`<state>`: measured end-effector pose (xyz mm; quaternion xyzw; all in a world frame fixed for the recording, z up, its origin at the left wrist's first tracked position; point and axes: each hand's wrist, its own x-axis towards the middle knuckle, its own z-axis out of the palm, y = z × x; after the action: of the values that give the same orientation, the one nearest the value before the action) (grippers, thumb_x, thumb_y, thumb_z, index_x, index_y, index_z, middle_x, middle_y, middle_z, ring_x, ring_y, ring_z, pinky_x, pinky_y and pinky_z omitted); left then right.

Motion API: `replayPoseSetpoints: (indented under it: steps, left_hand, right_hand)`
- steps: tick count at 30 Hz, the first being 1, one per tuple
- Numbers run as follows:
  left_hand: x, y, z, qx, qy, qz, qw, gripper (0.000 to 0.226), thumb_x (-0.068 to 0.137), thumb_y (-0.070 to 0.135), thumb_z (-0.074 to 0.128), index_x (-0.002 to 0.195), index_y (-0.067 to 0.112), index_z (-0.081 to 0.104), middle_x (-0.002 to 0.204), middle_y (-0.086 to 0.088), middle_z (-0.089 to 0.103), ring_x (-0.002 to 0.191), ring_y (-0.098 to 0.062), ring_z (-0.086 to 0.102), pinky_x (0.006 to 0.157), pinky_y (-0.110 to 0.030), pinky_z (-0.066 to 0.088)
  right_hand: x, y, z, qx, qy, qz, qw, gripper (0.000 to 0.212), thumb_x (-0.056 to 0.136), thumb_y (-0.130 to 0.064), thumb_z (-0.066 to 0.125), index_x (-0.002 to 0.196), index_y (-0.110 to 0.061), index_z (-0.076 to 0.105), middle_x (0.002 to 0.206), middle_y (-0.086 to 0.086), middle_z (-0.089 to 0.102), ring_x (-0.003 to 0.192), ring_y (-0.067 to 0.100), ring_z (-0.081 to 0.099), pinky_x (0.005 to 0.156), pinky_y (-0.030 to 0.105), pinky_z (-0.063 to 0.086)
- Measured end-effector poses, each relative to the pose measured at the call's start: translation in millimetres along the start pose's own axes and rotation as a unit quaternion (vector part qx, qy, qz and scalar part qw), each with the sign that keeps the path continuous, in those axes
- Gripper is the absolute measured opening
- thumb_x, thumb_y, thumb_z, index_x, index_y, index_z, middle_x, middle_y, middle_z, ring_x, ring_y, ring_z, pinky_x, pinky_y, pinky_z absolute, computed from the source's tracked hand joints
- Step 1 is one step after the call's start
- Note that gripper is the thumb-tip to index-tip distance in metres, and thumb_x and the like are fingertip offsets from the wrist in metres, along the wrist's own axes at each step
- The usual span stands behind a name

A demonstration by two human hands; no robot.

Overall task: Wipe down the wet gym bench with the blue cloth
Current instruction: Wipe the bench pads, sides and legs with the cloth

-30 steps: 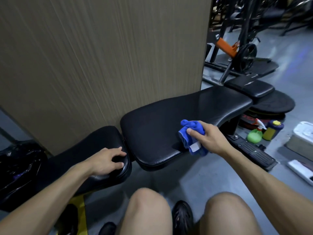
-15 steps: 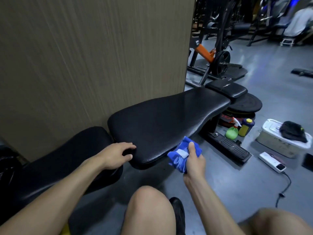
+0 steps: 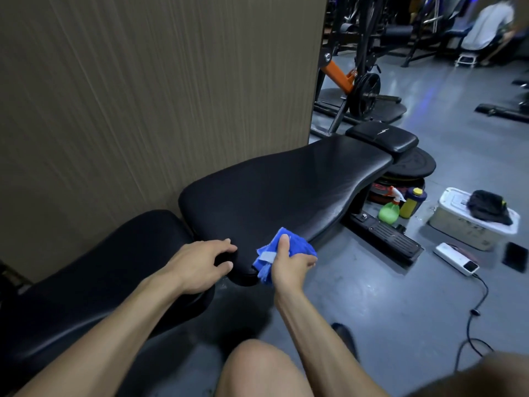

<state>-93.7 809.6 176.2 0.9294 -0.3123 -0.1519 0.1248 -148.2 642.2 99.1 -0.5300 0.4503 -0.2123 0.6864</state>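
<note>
My right hand has its fingers clamped on the bunched blue cloth, thumb pressed on top, and the cloth sits against the near rounded edge of the bench, on the long back pad, partly hanging over the lip. Just to the left of the cloth, my left hand rests at the gap where the pad meets the seat pad, fingers spread apart and holding nothing, seemingly bracing the pad.

To do this stroke well, I judge I should flatten the cloth out under my palm instead of keeping it wadded, so more of it meets the vinyl, then roll it around the near lip, where water likely collects. From there I would push in long, overlapping passes away from the cloth's present spot toward the far narrow end, where the glossy sheen suggests damp, keeping even pressure. My left hand should hold the pad steady and stay out of the cloth's path.

Beyond the bench's far end, on the floor, stand a green spray bottle and a yellow-capped bottle, beside a white box.
</note>
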Motion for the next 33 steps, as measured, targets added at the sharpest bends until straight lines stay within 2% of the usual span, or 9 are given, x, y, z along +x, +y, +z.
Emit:
replayPoseSetpoints:
  steps: [5, 8, 13, 16, 21, 23, 26, 30, 33]
  left_hand:
    - [-3, -2, 1, -0.008, 0.009, 0.008, 1.0, 0.044, 0.098, 0.044, 0.049, 0.142, 0.044, 0.044, 0.155, 0.025, 0.032, 0.144, -0.01, 0.036, 0.118, -0.032, 0.027]
    - [-6, -5, 3, -0.023, 0.028, 0.026, 0.999, 0.041, 0.099, 0.041, 0.051, 0.139, 0.045, 0.048, 0.15, 0.028, 0.04, 0.14, -0.005, 0.039, 0.117, -0.031, 0.031]
    - [30, 14, 2, -0.049, 0.098, 0.071, 0.991, 0.039, 0.097, 0.021, 0.056, 0.132, 0.037, 0.059, 0.139, 0.02, 0.056, 0.128, -0.011, 0.051, 0.111, -0.032, 0.038]
    - [68, 29, 3, -0.041, 0.103, 0.084, 0.99, 0.04, 0.097, 0.018, 0.053, 0.132, 0.036, 0.059, 0.146, 0.016, 0.05, 0.134, -0.012, 0.045, 0.114, -0.032, 0.033]
    - [105, 47, 18, -0.01, 0.098, 0.089, 0.991, 0.041, 0.098, 0.023, 0.05, 0.134, 0.043, 0.055, 0.15, 0.025, 0.042, 0.14, -0.007, 0.034, 0.113, -0.039, 0.031]
    - [111, 52, 24, -0.012, 0.099, 0.108, 0.989, 0.042, 0.098, 0.021, 0.05, 0.134, 0.043, 0.055, 0.149, 0.028, 0.042, 0.14, -0.003, 0.032, 0.113, -0.038, 0.03]
    - [127, 63, 20, -0.046, 0.115, 0.146, 0.981, 0.041, 0.097, 0.018, 0.054, 0.133, 0.038, 0.058, 0.147, 0.024, 0.046, 0.138, -0.004, 0.037, 0.116, -0.036, 0.032]
    - [155, 84, 13, -0.046, 0.123, 0.153, 0.979, 0.04, 0.097, 0.019, 0.056, 0.134, 0.034, 0.058, 0.149, 0.019, 0.046, 0.138, -0.004, 0.037, 0.115, -0.021, 0.025]
    - [173, 95, 13, -0.042, 0.097, 0.151, 0.983, 0.041, 0.098, 0.023, 0.054, 0.137, 0.036, 0.056, 0.151, 0.02, 0.043, 0.141, -0.004, 0.033, 0.117, -0.026, 0.025]
  right_hand:
    - [57, -28, -7, -0.029, 0.069, 0.018, 0.997, 0.075, 0.091, -0.052, 0.06, 0.132, 0.004, 0.03, 0.14, 0.023, 0.046, 0.121, 0.037, 0.056, 0.101, 0.044, 0.047]
    - [63, -38, -15, -0.036, 0.09, -0.013, 0.995, 0.076, 0.091, -0.051, 0.06, 0.137, 0.001, 0.03, 0.14, 0.018, 0.046, 0.122, 0.035, 0.055, 0.097, 0.041, 0.048]
    - [1, 3, -4, -0.065, 0.038, -0.076, 0.994, 0.101, 0.094, -0.043, 0.062, 0.156, -0.002, -0.006, 0.167, 0.013, 0.002, 0.153, 0.024, 0.009, 0.122, 0.039, 0.019]
    - [19, 9, -4, -0.067, 0.015, -0.06, 0.996, 0.099, 0.089, -0.051, 0.062, 0.153, 0.0, 0.007, 0.161, 0.017, 0.016, 0.148, 0.029, 0.025, 0.118, 0.046, 0.03]
    - [108, -41, -34, -0.083, 0.042, -0.075, 0.993, 0.092, 0.073, -0.067, 0.059, 0.135, -0.004, 0.034, 0.138, 0.013, 0.051, 0.119, 0.029, 0.058, 0.1, 0.047, 0.048]
    - [136, -62, -43, -0.096, 0.065, -0.103, 0.988, 0.099, 0.065, -0.069, 0.055, 0.137, -0.003, 0.038, 0.139, 0.014, 0.053, 0.124, 0.029, 0.056, 0.102, 0.047, 0.048]
    - [132, -59, -47, -0.096, 0.06, -0.121, 0.986, 0.087, 0.081, -0.054, 0.061, 0.147, -0.007, 0.029, 0.152, 0.014, 0.04, 0.137, 0.027, 0.045, 0.108, 0.046, 0.042]
    - [112, -20, -47, -0.088, 0.021, -0.116, 0.989, 0.092, 0.075, -0.07, 0.052, 0.145, -0.018, 0.023, 0.149, 0.009, 0.046, 0.131, 0.028, 0.052, 0.103, 0.047, 0.048]
    - [128, -22, -49, -0.108, 0.002, -0.106, 0.988, 0.097, 0.073, -0.075, 0.049, 0.146, -0.018, 0.02, 0.152, 0.011, 0.042, 0.134, 0.029, 0.049, 0.102, 0.049, 0.048]
